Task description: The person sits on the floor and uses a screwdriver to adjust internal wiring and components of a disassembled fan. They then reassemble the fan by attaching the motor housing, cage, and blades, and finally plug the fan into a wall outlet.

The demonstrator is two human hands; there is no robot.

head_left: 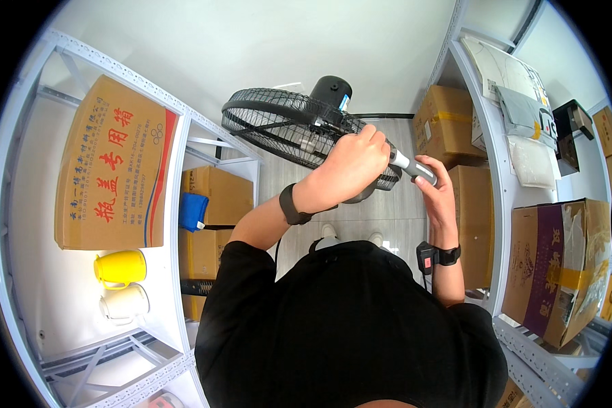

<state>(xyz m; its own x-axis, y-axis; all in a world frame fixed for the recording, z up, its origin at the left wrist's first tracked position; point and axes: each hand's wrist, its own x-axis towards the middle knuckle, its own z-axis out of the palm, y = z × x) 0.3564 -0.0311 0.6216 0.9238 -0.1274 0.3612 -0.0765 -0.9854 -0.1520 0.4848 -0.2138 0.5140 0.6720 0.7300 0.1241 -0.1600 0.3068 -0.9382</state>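
A black pedestal fan (pixel 272 126) with a round wire cage and a dark motor housing (pixel 332 92) stands in front of me, its cage tilted. My left hand (pixel 352 162) is closed in front of the cage, around the front end of a grey-and-white cylindrical tool (pixel 415 168). Its fingertips and what lies under them are hidden. My right hand (pixel 439 190) grips the rear of that tool, thumb and fingers around the grey handle. The tool's exact kind does not show, as its tip is behind my left hand.
Metal shelving flanks me on both sides. On the left shelf are a large carton (pixel 115 170), a yellow jug (pixel 121 267) and a white jug (pixel 126 303). Cartons (pixel 445 122) stand at the right, with a purple-and-brown box (pixel 554 265) on the right shelf. A white wall is ahead.
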